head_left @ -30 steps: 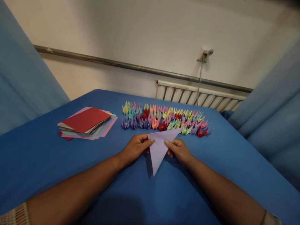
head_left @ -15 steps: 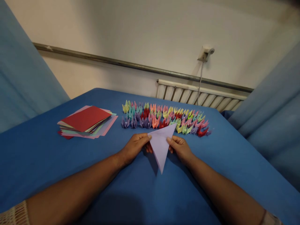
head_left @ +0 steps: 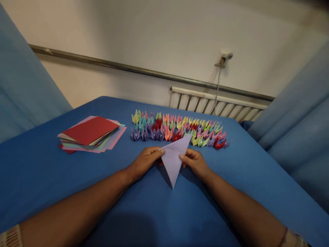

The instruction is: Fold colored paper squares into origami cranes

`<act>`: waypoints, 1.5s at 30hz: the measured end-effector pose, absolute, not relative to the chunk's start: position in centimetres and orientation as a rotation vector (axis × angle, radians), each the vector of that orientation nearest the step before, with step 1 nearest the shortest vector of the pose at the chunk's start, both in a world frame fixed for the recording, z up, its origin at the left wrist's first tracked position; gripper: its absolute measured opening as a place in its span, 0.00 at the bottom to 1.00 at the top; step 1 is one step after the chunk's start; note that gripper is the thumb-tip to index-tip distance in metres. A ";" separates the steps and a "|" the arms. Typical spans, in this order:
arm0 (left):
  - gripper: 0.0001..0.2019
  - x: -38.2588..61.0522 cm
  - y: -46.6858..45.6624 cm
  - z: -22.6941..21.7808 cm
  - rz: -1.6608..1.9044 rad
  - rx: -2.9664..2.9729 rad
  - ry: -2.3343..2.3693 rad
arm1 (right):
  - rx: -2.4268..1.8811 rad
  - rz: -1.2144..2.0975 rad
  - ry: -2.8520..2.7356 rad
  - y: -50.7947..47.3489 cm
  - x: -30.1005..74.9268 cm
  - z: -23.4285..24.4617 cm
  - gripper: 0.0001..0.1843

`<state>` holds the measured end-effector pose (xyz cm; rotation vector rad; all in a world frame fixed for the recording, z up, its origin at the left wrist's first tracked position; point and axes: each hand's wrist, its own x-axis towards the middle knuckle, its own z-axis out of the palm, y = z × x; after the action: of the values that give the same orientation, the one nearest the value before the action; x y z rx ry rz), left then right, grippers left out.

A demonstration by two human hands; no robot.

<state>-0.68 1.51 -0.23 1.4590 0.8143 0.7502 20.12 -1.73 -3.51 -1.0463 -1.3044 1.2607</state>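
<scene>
Blue tabletop, folded paper figures beyond lilac sheet; left hand and right hand pinch its edges, apparently mid-fold, next move likely needs edges aligned.

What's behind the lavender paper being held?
Past the lavender paper: rows of folded paper figures and blue cloth. The left hand and right hand curl partly behind it; hidden finger parts and whatever else is directly behind are covered.

Head view looks forward and down across blue table.
</scene>
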 end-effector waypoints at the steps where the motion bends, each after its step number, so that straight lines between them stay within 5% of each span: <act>1: 0.16 -0.7 1.4 -0.2 0.751 1.458 0.828 | -1.046 1.258 -1.320 -1.8 20.0 -3.5 0.21; 25: 0.17 -0.9 1.6 0.0 0.508 1.705 0.901 | -1.076 0.877 -1.198 -1.2 21.6 -3.1 0.19; 32: 0.17 -0.7 1.2 0.4 0.530 1.681 0.917 | -0.970 0.996 -0.819 -0.9 21.8 -3.1 0.15; 37: 0.16 -0.5 1.3 -0.3 0.625 1.637 0.924 | -0.862 1.453 -0.892 -1.5 20.7 -3.9 0.31; 45: 0.15 -0.4 1.1 -0.9 0.673 1.569 0.893 | -1.032 1.460 -1.193 -2.9 18.4 -4.5 0.22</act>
<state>-0.37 1.15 -0.89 1.5692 0.8928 0.6730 18.39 -2.92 -4.49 -1.0324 -1.1934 1.4598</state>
